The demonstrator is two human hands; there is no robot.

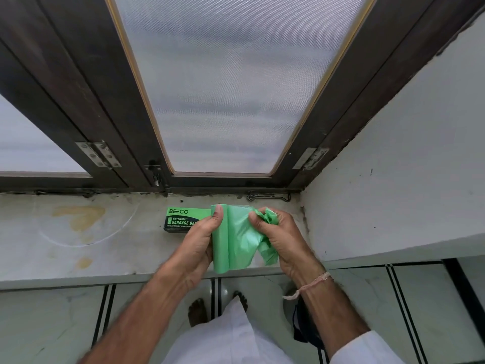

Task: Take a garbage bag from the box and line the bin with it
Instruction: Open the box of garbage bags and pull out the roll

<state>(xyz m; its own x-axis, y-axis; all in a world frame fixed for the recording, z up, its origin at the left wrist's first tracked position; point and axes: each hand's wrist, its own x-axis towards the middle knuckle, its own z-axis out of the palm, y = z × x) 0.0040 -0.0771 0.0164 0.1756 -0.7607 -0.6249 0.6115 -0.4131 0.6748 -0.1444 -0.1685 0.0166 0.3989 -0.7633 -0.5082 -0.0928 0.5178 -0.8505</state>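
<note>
Thin green plastic garbage-bag roll (236, 240) is held above the stained stone sill (78, 248), just beside the green-and-black cardboard box (183, 219). Left hand (202, 240) fingers clamp the roll; right hand (278, 237) fingers pinch the crumpled loose end. Recommendation: keep the roll steady and pull apart squarely at the perforation. Bin not identifiable.

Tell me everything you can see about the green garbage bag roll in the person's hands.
The garbage bag roll is thin, pale green, slightly translucent plastic, loosely rolled and standing roughly upright above the sill's front edge. The left hand grips its left side, thumb on top. The right hand bunches the crumpled free end. The box lies behind it.
</note>
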